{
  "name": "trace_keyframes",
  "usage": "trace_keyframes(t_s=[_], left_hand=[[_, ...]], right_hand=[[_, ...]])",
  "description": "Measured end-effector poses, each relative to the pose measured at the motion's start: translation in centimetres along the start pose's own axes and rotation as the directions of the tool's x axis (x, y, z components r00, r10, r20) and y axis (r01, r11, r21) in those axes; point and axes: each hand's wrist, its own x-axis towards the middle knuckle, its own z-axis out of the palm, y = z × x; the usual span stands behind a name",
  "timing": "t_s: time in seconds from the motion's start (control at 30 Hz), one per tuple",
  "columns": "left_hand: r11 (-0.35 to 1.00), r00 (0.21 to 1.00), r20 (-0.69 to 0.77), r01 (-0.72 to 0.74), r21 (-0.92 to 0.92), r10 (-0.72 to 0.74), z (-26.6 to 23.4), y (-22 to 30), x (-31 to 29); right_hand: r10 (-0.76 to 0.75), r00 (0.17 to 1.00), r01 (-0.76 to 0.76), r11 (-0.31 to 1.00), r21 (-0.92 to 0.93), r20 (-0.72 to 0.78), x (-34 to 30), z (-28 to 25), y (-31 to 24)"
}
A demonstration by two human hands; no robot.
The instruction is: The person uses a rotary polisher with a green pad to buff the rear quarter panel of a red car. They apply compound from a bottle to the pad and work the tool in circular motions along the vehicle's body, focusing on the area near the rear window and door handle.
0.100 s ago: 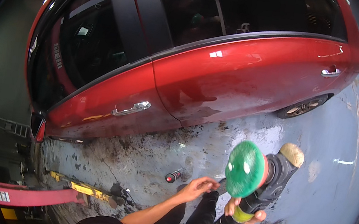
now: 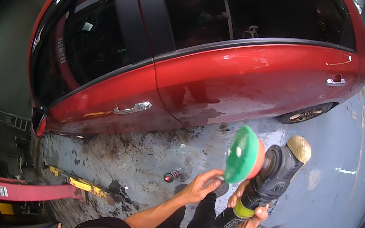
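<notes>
My right hand [image 2: 256, 212] is wrapped round the black and lime-green grip of a cordless polisher [image 2: 278, 173], which I hold up in front of me at lower right. Its green foam pad [image 2: 241, 154], on an orange-red backing, is turned toward the left. My left hand [image 2: 203, 186] is at the pad's lower edge with its fingers curled together. A small greyish thing shows at those fingertips, too small to name. Beyond the polisher stands a red car [image 2: 243, 71], with dull smears low on its rear door.
A dark bottle with a red cap [image 2: 170, 177] lies on the stained blue-grey floor [image 2: 316, 214] left of my hand. At lower left are a red lift arm [image 2: 29, 191] and a yellow bar [image 2: 85, 185]. A ladder [image 2: 14, 121] lies farther left.
The polisher's pad has swung from facing me more to nearly edge-on. My left hand has moved slightly up to the pad's lower rim.
</notes>
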Motion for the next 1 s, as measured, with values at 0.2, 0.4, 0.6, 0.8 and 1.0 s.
trace_keyframes(t_s=[0.2, 0.4, 0.6, 0.8, 1.0], left_hand=[[0.930, 0.937, -0.038, -0.337, 0.148, 0.346, 4.4, 13.7, 5.4], [0.880, 0.940, -0.127, -0.241, 0.409, 0.316, 4.6, 18.4, 5.9], [0.885, 0.942, -0.124, -0.242, 0.397, 0.313, 0.3, 21.8, 9.1], [0.947, 0.951, -0.090, -0.278, 0.163, 0.295, -6.4, 24.8, 14.5], [0.942, 0.972, -0.021, -0.220, 0.256, 0.233, -13.1, 27.6, 18.8]], right_hand=[[-0.101, 0.994, 0.095, 0.715, -0.692, 0.033, 3.6, 3.5, -5.1], [-0.408, 0.888, 0.377, 0.385, -0.842, 0.212, 7.4, 5.5, -3.1], [-0.492, 0.812, 0.434, 0.149, -0.888, 0.315, 13.1, 9.9, -1.8], [-0.517, 0.804, 0.452, 0.208, -0.867, 0.295, 21.6, 13.7, 0.3], [-0.584, 0.765, 0.412, 0.122, -0.903, 0.270, 28.0, 16.4, 3.7]])
